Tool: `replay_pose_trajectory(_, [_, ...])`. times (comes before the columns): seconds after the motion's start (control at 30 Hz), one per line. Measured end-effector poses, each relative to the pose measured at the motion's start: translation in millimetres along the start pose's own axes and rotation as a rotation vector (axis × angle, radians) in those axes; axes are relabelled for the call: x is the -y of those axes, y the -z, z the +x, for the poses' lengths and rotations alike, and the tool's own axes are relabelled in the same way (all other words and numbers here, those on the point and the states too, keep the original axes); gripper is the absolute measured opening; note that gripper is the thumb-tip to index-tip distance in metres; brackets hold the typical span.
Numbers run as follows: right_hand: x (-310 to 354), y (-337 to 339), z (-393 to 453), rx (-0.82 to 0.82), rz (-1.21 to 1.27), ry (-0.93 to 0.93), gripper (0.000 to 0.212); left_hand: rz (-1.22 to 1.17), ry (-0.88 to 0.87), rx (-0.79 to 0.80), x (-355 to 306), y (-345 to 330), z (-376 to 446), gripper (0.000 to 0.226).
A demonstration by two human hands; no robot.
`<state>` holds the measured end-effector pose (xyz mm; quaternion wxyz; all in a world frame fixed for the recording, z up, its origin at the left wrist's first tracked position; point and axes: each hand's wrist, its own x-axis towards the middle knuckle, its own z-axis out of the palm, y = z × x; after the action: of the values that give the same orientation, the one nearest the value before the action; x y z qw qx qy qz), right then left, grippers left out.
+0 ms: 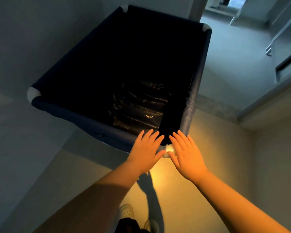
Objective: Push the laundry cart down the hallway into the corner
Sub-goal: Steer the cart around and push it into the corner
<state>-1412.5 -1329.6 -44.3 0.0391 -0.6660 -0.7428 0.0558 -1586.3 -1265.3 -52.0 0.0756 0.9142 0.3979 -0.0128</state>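
Your laundry cart (60, 78), a deep navy fabric bin with white corner joints and a crinkled dark liner, stands on the hallway floor (225, 68) before you, your left hand (145, 151) and right hand (186, 155) both spread flat, fingers open, on its nearest corner, gripping nothing.

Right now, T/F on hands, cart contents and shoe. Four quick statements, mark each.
1. Both hands lie flat and open at the cart's near corner. True: left hand and right hand flank the white corner piece.
2. The laundry cart is heaped with white towels. False: only dark, shiny plastic shows inside.
3. The cart's fabric is red. False: dark blue.
4. A white shoe shows below the arms. True.
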Motion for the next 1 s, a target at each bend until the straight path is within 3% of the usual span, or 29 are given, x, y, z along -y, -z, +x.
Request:
replay_pose_trajectory(0.1, [-5.6,-2.1,-9.3,0.007,0.123,0.033,0.065,0.004,0.098,-0.034,-2.3,0.2,6.5,0.054])
replay_pose_trajectory(0.4, [42.7,-6.4,32.7,0.059,0.196,-0.125,0.073,-0.101,0.053,-0.005,48.9,7.4,-2.8,0.056])
replay_pose_trajectory(0.5, [59.2,-7.7,66.7,0.029,0.184,-0.253,0.067,-0.139,0.021,-0.03,63.9,6.1,-10.3,0.055])
replay_pose_trajectory(0.7, [107.1,-16.7,90.6,-0.197,0.3,-0.691,0.07,-0.119,-0.031,-0.069,82.1,11.0,-30.3,0.057])
replay_pose_trajectory(0.8, [119.2,-22.7,92.1,-0.222,0.387,-0.69,0.077,-0.206,-0.012,-0.173,88.2,3.3,-42.2,0.055])
replay_pose_trajectory(1.0, [129.5,-25.7,82.9,-0.22,0.419,-0.64,0.075,-0.264,0.075,-0.188,83.1,3.0,-54.6,0.053])
